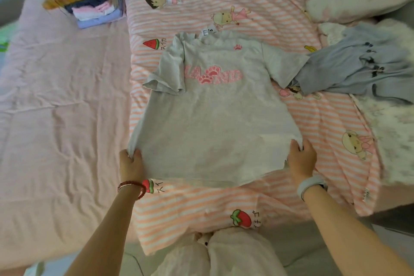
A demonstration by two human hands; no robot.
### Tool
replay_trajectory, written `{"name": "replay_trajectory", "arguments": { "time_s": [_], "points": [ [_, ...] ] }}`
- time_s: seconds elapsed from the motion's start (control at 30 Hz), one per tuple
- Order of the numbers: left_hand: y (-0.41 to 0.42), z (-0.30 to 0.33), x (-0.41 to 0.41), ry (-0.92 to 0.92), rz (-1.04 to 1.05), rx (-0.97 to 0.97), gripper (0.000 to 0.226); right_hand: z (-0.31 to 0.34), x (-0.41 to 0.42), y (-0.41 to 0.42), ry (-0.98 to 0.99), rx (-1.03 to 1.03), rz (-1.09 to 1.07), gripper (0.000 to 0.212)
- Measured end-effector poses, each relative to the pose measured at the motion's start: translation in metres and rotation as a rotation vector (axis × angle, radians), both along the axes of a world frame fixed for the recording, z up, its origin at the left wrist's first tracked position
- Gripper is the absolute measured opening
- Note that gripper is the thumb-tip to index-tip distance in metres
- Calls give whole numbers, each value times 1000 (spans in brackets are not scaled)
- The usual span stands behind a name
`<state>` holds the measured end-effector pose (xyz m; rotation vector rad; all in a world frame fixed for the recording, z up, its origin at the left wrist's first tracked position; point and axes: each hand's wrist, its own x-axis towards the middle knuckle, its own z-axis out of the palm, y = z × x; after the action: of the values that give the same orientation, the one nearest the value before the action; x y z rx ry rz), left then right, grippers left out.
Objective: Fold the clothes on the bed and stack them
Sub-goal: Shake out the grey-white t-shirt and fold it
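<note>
Gray T-shirt [215, 119] on the bed's near edge, both bottom corners pinched by the left hand [130, 163] and right hand [301, 159], might bunch up if tugged unevenly.

A bed [56, 101] is being covered by a striped quilt [257, 195]. A grey T-shirt [212, 123] is lying on it beyond both gripping hands, folded clothes [94, 6] far left of them.
</note>
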<state>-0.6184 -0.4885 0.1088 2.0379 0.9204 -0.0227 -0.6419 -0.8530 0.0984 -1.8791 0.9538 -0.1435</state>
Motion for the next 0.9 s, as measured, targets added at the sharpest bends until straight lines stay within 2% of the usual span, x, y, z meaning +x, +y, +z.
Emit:
{"name": "replay_trajectory", "arguments": {
  "time_s": [0.07,0.17,0.27,0.33,0.4,0.47,0.5,0.63,0.77,0.9],
  "points": [
    [9,9,0,51,-57,71,26,14,-8,-18,65,-136,109,16],
    [17,15,-15,195,-177,182,44,26,-28,-40,213,-282,262,28],
    [18,2,-52,373,-260,231,37,26,-57,-46,383,-390,356,31],
    [15,-10,-82,549,-316,265,37,18,-81,-45,529,-436,414,35],
    [11,-20,-108,750,-396,311,54,7,-103,-42,709,-451,516,42],
    [4,-24,-123,836,-488,412,68,1,-116,-34,868,-422,584,51],
    [0,-25,-123,808,-527,464,70,-1,-117,-31,889,-400,604,56],
    [-26,-21,-85,599,-677,542,67,-6,-88,-20,822,-423,656,49],
    [-70,-14,-18,437,-761,540,66,-8,-28,-20,653,-426,708,50],
    [-124,-18,57,328,-858,549,64,-15,47,-36,462,-305,636,44]
  ]
}}
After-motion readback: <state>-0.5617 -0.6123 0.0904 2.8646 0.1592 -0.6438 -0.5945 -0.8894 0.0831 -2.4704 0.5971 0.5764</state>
